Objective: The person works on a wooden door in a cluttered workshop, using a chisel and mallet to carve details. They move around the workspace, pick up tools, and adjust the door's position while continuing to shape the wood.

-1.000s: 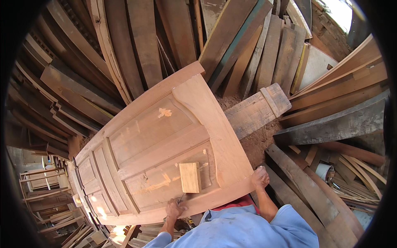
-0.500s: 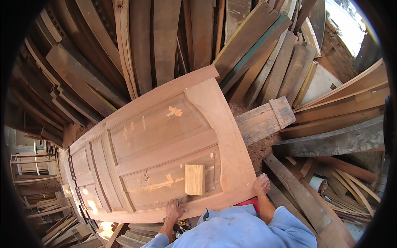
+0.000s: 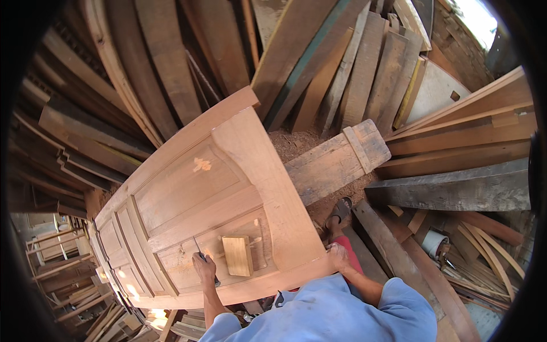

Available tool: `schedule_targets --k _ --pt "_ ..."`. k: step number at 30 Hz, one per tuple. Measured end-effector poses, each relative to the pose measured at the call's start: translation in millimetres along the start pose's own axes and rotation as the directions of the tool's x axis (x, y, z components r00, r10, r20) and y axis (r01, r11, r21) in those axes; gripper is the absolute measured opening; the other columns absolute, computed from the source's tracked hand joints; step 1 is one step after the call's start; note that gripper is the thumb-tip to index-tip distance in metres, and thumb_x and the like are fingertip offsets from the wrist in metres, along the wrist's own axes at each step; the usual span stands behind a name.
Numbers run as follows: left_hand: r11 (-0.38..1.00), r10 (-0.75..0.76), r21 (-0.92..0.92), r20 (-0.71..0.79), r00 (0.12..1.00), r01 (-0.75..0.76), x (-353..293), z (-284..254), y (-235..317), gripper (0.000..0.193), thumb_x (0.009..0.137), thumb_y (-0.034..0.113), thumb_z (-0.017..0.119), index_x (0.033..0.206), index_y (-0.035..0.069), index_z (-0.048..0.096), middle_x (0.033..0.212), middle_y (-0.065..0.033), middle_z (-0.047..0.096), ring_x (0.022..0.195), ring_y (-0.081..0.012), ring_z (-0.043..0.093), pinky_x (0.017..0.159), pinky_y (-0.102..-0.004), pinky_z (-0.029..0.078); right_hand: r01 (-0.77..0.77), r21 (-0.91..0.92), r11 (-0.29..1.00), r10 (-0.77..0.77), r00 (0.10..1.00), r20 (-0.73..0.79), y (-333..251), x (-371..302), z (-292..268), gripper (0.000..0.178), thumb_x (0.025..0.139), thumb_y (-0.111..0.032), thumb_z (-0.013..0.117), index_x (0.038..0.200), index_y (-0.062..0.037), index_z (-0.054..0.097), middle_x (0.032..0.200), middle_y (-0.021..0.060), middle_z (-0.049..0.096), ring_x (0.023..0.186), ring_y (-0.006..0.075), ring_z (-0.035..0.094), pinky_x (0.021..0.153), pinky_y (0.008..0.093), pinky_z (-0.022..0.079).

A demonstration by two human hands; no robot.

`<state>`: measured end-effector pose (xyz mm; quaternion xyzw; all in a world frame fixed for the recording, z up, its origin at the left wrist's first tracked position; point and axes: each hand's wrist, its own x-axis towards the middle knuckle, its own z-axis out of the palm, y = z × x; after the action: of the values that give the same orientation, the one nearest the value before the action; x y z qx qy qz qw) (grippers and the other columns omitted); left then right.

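A large panelled wooden door (image 3: 239,196) lies in front of me, with pale filler patches on its panels. My left hand (image 3: 205,268) is closed around a slim tool (image 3: 217,281) with a dark handle, and its thin metal shaft points at the lower panel. Whether it is a chisel or a screwdriver cannot be made out. Beside this hand, to the right, a rectangular wood block (image 3: 236,256) rests on the door. My right hand (image 3: 337,256) grips the door's near right corner, fingers curled at the edge.
Old boards (image 3: 364,74) lean in rows along the far side. A worn plank with a cleat (image 3: 336,162) juts out past the door's right end. My sandalled foot (image 3: 342,208) stands by that end, near beams, thin offcuts (image 3: 484,259) and a white container (image 3: 434,242).
My left hand has moved up and left over the lower panel with the tool. The view has shifted, and my right foot now shows. The right hand stays on the door's corner.
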<state>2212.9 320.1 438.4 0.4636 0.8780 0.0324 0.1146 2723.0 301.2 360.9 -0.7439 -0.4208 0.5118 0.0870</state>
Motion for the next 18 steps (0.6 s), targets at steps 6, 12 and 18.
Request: schedule_targets --k 6,12,18 --pt "0.960 -0.144 0.228 -0.086 0.986 0.160 7.6 -16.4 128.0 0.060 0.084 0.024 0.066 0.133 -0.002 0.043 0.136 -0.0291 0.042 0.127 -0.0467 0.040 0.107 -0.0552 0.032 0.035 0.122 0.992 -0.056 0.984 0.170 8.9 3.9 -3.3 0.038 0.093 -0.024 0.039 0.101 -0.0019 0.069 0.103 0.0190 0.070 0.098 0.0377 0.066 0.089 0.0441 0.051" --pt "0.874 0.470 0.110 0.052 0.881 -0.472 5.3 35.9 300.8 0.073 0.085 0.026 0.063 0.140 -0.010 0.033 0.151 -0.0326 0.026 0.141 -0.0484 0.022 0.114 -0.0593 0.019 0.079 0.339 0.937 -0.197 0.924 0.329 -15.0 13.6 -66.2 0.048 0.092 -0.042 0.058 0.113 0.0005 0.065 0.101 0.0199 0.068 0.101 0.0333 0.066 0.091 0.0399 0.049" --pt "0.845 0.518 0.121 0.055 0.854 -0.521 -19.9 118.2 364.5 0.079 0.093 0.043 0.045 0.148 -0.008 0.023 0.155 -0.0344 0.017 0.144 -0.0516 0.012 0.117 -0.0593 0.011 0.017 0.305 0.952 -0.237 0.670 0.703 -0.5 59.0 -68.5 0.052 0.085 -0.042 0.069 0.115 0.0011 0.065 0.108 0.0207 0.069 0.104 0.0308 0.066 0.090 0.0391 0.050"
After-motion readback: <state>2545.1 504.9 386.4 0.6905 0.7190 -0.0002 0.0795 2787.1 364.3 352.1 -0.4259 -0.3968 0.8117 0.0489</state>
